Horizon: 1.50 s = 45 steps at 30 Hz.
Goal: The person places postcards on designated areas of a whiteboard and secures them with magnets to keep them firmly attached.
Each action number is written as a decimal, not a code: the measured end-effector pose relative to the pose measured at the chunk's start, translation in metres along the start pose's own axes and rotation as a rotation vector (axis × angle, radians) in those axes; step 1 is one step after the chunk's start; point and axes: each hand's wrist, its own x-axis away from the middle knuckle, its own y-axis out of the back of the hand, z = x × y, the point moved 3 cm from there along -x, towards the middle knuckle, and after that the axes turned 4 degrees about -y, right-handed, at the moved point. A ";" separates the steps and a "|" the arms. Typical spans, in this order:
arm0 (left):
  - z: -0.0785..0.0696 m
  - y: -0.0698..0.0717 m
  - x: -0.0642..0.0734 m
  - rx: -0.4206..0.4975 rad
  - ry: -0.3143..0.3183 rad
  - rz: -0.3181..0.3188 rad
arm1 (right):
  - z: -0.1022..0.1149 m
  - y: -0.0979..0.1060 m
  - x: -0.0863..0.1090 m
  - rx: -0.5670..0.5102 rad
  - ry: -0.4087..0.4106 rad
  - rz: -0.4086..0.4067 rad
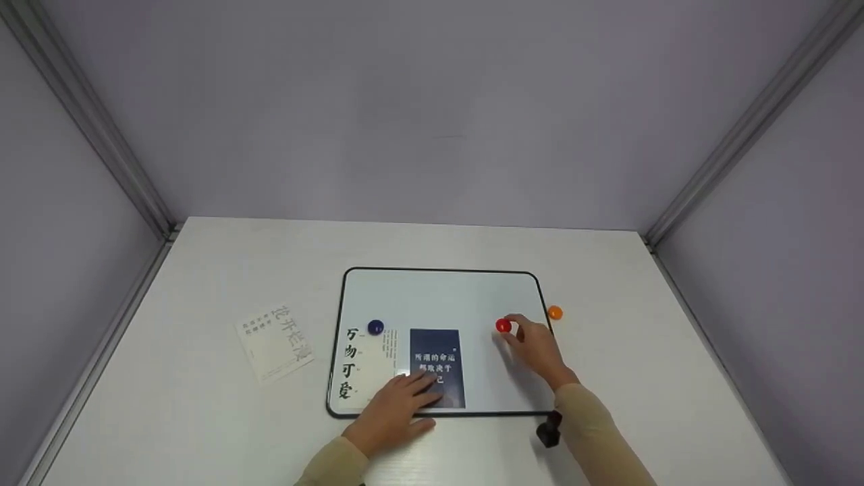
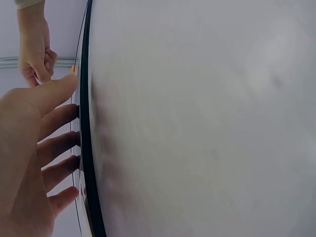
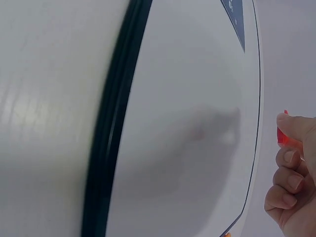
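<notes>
A framed whiteboard [image 1: 486, 297] lies on the table. Across the lower part of a dark blue card [image 1: 435, 341] on it, my left hand [image 1: 398, 408] rests with fingers spread and thumb out to the side, covering some of the printing. Between thumb and fingertips, my right hand [image 1: 538, 347] pinches a round red magnet [image 1: 503, 325]; the right wrist view shows this red magnet [image 3: 282, 135] held off the board, the other fingers curled. A cream card [image 1: 370, 371] with large black characters lies at the board's left, a round dark blue magnet [image 1: 375, 327] at its top.
Just outside the board's right edge sits a round orange magnet [image 1: 555, 312]. Left of the board, a pale printed card [image 1: 275, 344] lies askew on the white table [image 1: 270, 256]. Grey walls [image 1: 418, 121] enclose the table at the back and both sides.
</notes>
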 end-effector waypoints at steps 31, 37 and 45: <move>0.000 0.002 -0.001 -0.004 -0.008 0.001 | 0.045 -0.015 0.000 0.036 0.150 -0.031; 0.001 0.001 -0.001 -0.002 -0.017 -0.005 | 0.049 -0.020 0.000 0.054 0.177 -0.033; 0.000 0.002 0.000 0.012 -0.008 0.000 | 0.056 -0.028 -0.003 0.077 0.214 0.005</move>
